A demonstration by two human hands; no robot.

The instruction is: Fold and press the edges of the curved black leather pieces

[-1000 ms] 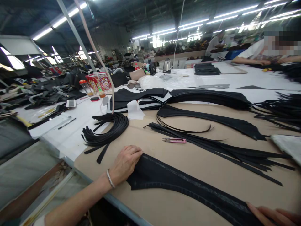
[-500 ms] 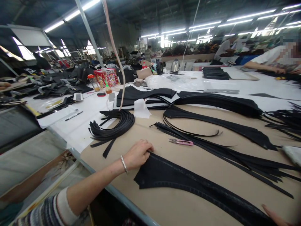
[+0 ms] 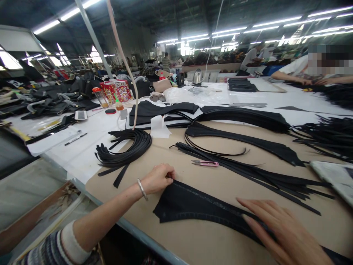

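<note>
A long, curved black panel (image 3: 190, 202), like fabric or leather, lies on the brown board (image 3: 132, 217) in front of me. My left hand (image 3: 160, 178), with a bracelet at the wrist, pinches the panel's upper left corner. Over the right part of the panel reaches my right hand (image 3: 281, 224), its thumb and fingers apart; whether it touches the panel I cannot tell. Pink-handled thread snips (image 3: 205, 163) lie beyond the panel. Behind it a bundle of thin black strips (image 3: 248, 173) stretches to the right.
A coiled bundle of black strips (image 3: 129, 151) sits at the left. Farther back are a second curved panel (image 3: 242, 141), stacked black pieces (image 3: 242, 117) and white paper (image 3: 160, 127). A hanging hose (image 3: 125, 59) comes down near the coil. A co-worker (image 3: 295, 70) works at the far right.
My right hand has come in from the lower right edge, over the panel. My left hand keeps its pinch at the corner. The whole view has shifted slightly.
</note>
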